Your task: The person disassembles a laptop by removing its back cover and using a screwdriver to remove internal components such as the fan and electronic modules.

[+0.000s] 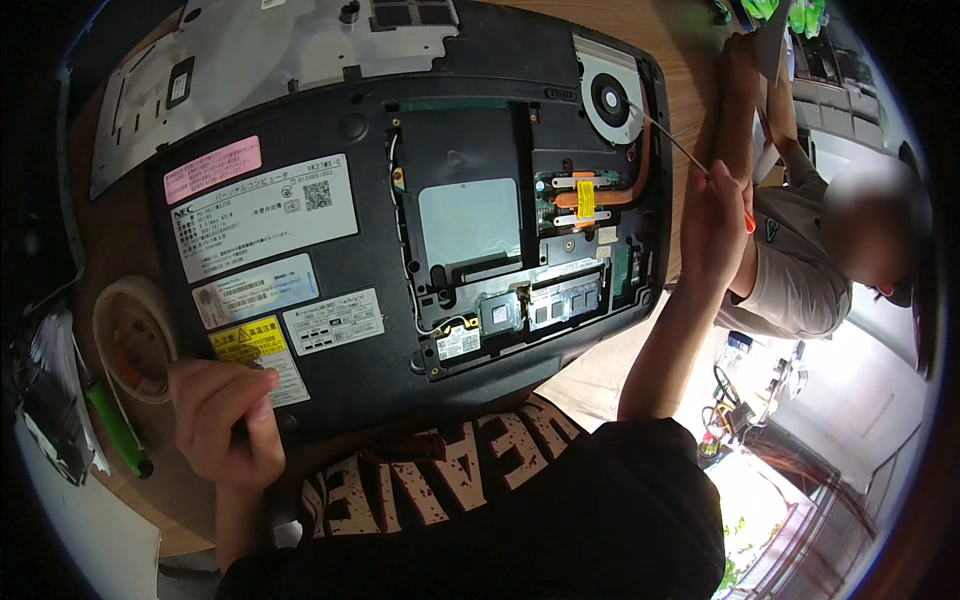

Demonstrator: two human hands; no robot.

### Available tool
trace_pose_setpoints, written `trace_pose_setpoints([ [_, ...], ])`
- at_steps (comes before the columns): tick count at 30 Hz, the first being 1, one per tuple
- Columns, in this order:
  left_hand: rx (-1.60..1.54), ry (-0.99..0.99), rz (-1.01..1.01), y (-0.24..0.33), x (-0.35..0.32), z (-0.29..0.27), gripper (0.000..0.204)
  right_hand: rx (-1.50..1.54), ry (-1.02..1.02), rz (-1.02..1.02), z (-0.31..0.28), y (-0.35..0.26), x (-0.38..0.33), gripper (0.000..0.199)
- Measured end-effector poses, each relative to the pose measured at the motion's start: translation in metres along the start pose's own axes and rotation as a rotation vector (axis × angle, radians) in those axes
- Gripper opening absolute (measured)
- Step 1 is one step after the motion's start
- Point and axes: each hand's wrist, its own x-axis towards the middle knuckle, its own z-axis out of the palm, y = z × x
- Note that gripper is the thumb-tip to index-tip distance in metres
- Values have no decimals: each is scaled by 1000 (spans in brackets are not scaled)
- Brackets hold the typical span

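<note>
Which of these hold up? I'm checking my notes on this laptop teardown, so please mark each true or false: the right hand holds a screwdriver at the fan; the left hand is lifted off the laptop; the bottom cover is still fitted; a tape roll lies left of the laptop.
1. The right hand holds a screwdriver with its tip at the fan. True.
2. The left hand is lifted off the laptop. False: it rests on the near left corner, by the yellow label.
3. The bottom cover is still fitted. False: the bay is open, and a grey panel lies beyond.
4. A tape roll lies left of the laptop. True.
</note>
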Motion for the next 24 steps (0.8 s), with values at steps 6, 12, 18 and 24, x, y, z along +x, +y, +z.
trace_pose_setpoints([
  [6,-7,-6,-7,-1,-1,-2,10,-41,12,-45,13,2,2,14],
  [12,-7,-1,5,0,0,-1,9,-114,-1,-44,30,3,3,20],
  [18,-22,-2,16,-2,1,-3,8,228,-385,248,9,-46,-7,18],
  [24,-31,-67,2,-1,-2,-5,11,115,38,16,-1,-28,-2,16],
])
